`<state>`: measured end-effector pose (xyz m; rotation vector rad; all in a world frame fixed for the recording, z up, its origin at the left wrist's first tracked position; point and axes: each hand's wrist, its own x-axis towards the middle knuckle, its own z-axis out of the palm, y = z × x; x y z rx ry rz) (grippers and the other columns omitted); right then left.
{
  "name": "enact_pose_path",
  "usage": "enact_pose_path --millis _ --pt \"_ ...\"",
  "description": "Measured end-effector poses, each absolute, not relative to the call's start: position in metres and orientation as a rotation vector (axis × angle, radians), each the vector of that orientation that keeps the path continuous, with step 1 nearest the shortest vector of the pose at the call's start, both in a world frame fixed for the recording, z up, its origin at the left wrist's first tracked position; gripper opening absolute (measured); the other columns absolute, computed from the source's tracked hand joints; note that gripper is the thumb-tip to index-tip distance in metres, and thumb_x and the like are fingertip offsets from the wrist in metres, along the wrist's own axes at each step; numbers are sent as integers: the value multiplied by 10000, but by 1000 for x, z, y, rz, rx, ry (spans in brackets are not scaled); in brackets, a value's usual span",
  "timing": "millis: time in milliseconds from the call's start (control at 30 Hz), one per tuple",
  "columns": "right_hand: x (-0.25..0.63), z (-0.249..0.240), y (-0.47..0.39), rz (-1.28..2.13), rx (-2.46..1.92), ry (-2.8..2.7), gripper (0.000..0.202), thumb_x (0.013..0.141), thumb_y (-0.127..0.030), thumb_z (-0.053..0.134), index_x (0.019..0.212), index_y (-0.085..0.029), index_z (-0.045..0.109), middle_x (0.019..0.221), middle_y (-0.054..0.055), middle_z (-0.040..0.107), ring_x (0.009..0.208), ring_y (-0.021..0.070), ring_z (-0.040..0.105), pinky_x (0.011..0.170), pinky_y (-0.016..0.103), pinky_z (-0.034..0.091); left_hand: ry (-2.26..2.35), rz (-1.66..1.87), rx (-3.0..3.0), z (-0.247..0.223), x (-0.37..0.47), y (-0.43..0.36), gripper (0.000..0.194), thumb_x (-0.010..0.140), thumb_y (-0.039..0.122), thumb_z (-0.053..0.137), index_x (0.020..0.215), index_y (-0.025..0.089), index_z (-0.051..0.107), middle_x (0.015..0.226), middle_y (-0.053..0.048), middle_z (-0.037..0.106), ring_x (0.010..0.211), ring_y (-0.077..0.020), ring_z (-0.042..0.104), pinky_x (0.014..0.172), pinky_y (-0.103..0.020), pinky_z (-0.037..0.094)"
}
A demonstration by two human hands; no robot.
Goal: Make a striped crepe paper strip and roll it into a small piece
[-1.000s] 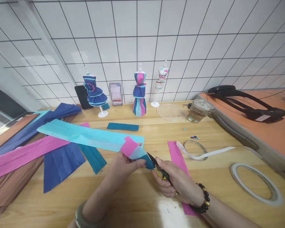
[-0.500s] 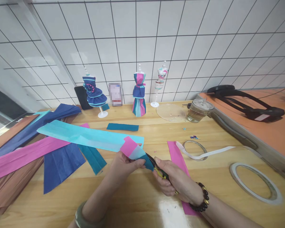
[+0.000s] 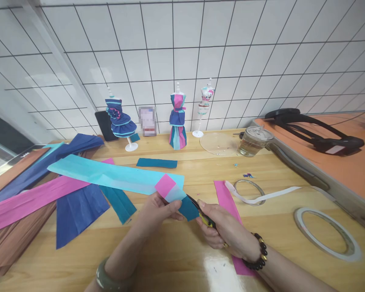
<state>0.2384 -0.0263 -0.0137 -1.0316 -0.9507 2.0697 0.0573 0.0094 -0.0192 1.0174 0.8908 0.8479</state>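
Scissors [image 3: 208, 221] at a teal piece's [image 3: 189, 208] edge
Left hand [image 3: 160, 210] pinches it with a pale-blue piece [image 3: 174, 194] and pink piece [image 3: 166, 185]; just beside, right hand [image 3: 226, 223] grips the scissors.

The head camera looked forward and down across the tabletop [image 3: 158, 263] toward a tiled wall [image 3: 158, 32], which spanned the upper part. It sat close above the left hand [image 3: 159, 209] and right hand [image 3: 223, 227], both near the lower middle.
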Motion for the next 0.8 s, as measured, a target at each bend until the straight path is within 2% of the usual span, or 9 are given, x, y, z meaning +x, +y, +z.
enact_pose_path --millis 167,300,467,800 --pt "240 -17 -27 2071 -1039 -936 530 804 -617 422 506 -183 363 382 -104 237 299 21 151 302 172 114 935 870 1013 -15 59 8 245 627 330 742 773 145 677 723 -37 701 601 -154 629 516 -233 520" --pt "240 -19 -27 2101 -1026 -926 550 804 -629 407 485 -184 350 379 -104 224 298 21 148 301 170 115 939 874 1085 -16 58 8 227 648 327 725 794 159 681 753 -34 704 666 -177 636 537 -252 531" --pt "239 -19 -26 2122 -1009 -918 559 811 -620 404 469 -183 336 370 -104 216 292 17 148 296 167 109 1009 859 1184 -19 55 8 162 681 316 702 708 157 680 611 2 672 541 -131 604 532 -224 509" --pt "240 -17 -27 2103 -973 -971 530 831 -582 413 491 -179 359 374 -108 209 293 19 148 293 169 96 941 897 1148 -17 56 8 134 679 272 710 741 158 678 647 5 683 540 -119 608 529 -209 511"
